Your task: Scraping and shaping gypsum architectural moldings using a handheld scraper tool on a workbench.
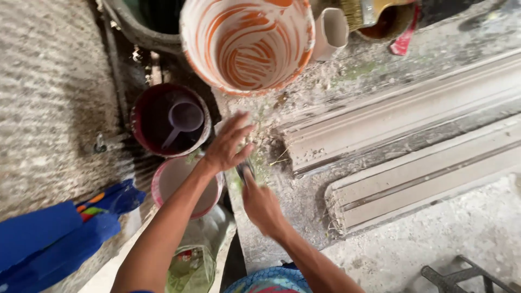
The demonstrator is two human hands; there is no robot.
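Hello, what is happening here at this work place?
A person works at a dusty concrete slab. The right hand grips a small dark tool; what it is I cannot tell. The left hand is spread open above it, beside the dark red bucket holding a scoop. Two pale cast mouldings lie alongside.

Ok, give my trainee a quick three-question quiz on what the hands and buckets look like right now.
1. True or false: the left hand is spread open with nothing gripped in it.
2. What lies inside the dark red bucket? A) a brush B) a purple scoop C) a rag
3. Which hand grips the small dark tool, and over what surface?

Key
1. True: its fingers are splayed above the bench edge.
2. B.
3. The right hand, over the dusty grey workbench, beside the moulded strips and below the orange-streaked white bucket.
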